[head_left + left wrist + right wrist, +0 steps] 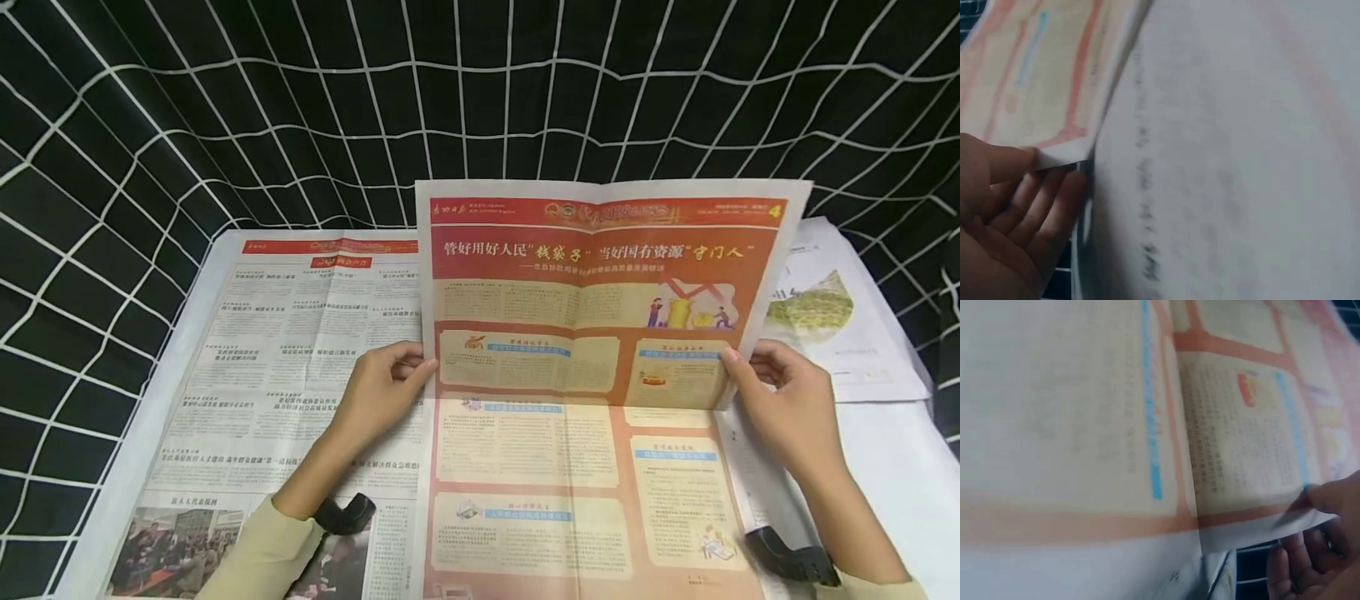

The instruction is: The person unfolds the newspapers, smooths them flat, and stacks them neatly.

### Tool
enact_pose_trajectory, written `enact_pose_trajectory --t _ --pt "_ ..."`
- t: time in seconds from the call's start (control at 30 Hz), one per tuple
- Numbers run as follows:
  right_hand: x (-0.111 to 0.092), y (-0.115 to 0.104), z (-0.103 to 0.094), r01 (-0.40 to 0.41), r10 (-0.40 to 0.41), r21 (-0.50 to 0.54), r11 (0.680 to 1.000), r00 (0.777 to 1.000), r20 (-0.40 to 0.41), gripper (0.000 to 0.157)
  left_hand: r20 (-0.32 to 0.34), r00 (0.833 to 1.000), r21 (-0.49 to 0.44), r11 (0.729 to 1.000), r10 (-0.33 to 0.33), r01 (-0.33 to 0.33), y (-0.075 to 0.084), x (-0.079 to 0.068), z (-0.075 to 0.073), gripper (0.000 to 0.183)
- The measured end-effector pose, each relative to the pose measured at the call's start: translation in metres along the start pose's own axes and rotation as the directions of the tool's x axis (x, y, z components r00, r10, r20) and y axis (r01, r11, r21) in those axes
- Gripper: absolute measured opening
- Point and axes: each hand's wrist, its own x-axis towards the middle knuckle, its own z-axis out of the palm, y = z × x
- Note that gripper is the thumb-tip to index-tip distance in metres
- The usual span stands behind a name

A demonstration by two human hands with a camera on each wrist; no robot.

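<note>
A newspaper page point(532, 450) printed in red and orange lies with its lower half on the table, its upper half raised toward the head camera along a crosswise crease. My left hand point(386, 383) pinches the raised half's left edge between thumb and fingers. At the right edge, my right hand point(787, 400) pinches the paper the same way. In the left wrist view, the left thumb point(1010, 162) lies on the printed face with the fingers behind. The right wrist view shows the right thumb point(1329, 495) on the page's margin, the other fingers curled behind it.
Another newspaper page point(300, 350), mostly black text with photos at its bottom, spreads flat on the left. To the right lies a white printed sheet or bag point(877, 333) with a green picture, on the white table point(918, 467). Black cloth with white grid lines point(480, 100) stands behind.
</note>
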Motion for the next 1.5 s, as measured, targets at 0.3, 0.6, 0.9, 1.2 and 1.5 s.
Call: enact_pose_trajectory --t 0.3,0.6,0.9,1.2,1.5 --pt "0.025 0.007 0.006 -0.085 0.085 -0.002 0.996 0.995 0.046 0.047 0.127 0.989 0.004 0.997 -0.079 0.079 0.009 0.013 0.003 0.031" --pt "0.034 0.011 0.013 -0.037 0.039 -0.016 0.999 0.987 0.156 0.048 0.155 0.981 0.013 0.993 -0.114 0.114 0.006 0.013 0.005 0.035" --pt "0.028 0.015 0.013 0.024 -0.006 -0.091 0.996 0.981 0.193 0.042 0.155 0.979 0.033 0.991 -0.132 0.128 0.011 0.007 0.002 0.030" --pt "0.028 0.013 0.013 -0.039 0.060 -0.174 0.984 0.991 0.118 0.040 0.142 0.981 0.030 0.991 -0.131 0.129 0.014 0.009 0.004 0.033" --pt "0.025 0.010 0.013 0.033 -0.007 -0.159 0.987 0.986 0.166 0.035 0.132 0.981 -0.023 0.989 -0.140 0.144 0.016 0.008 0.001 0.030"
